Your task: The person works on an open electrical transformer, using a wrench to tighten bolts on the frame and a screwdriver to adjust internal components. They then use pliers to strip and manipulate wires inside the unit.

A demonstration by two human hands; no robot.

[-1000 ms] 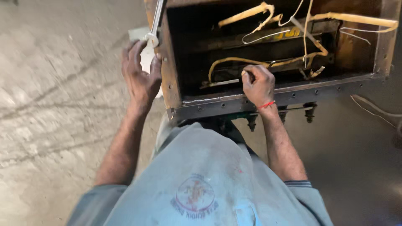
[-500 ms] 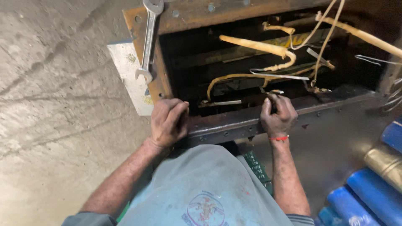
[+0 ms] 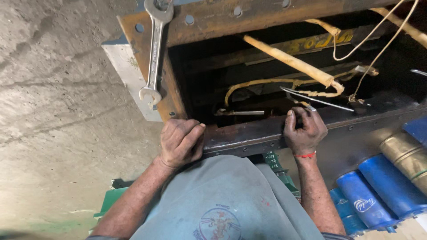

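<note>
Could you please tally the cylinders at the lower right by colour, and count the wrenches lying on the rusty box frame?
Blue cylinders: 4, one in full view, one cut by the edge, two partly hidden below.
Brass-coloured cylinders: 1.
Wrenches: 1, lying on the rusty box frame.
Total: 6

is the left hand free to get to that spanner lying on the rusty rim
Probably yes. The left hand rests on the near corner of the rusty box's rim and holds nothing. The spanner lies in the open along the left rim just beyond it, its lower jaw nearest the hand, with nothing between them.
</note>
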